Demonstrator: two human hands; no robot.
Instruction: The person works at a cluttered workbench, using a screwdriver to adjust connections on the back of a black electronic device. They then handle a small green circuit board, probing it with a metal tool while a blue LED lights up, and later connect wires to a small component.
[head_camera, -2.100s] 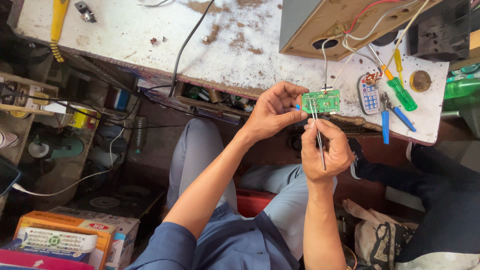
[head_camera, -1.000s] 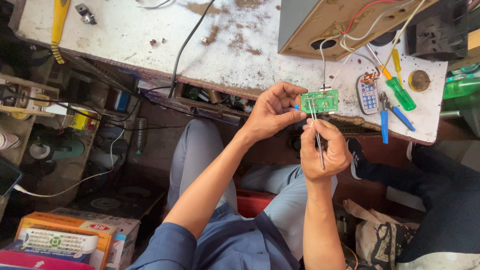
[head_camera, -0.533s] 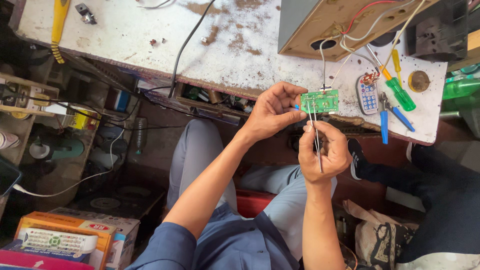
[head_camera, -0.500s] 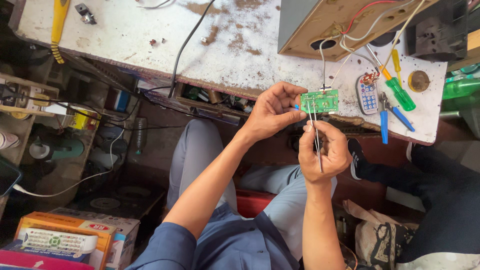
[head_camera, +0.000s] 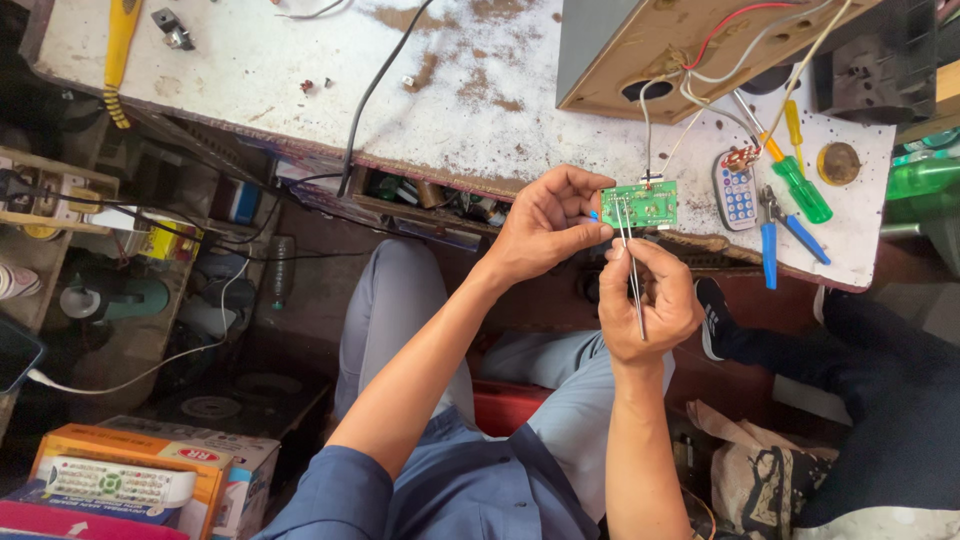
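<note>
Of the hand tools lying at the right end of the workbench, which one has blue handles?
The pliers, beside the small remote control. Their two handles are blue; the screwdriver next to them has a green handle, the thinner one a yellow handle.

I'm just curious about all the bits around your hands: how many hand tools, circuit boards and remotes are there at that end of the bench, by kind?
Tweezers, in the right hand: 1
Screwdrivers, one green-handled, one yellow: 2
Blue-handled pliers: 1
Green circuit board, in the left hand: 1
Small remote: 1
Total: 6
</note>
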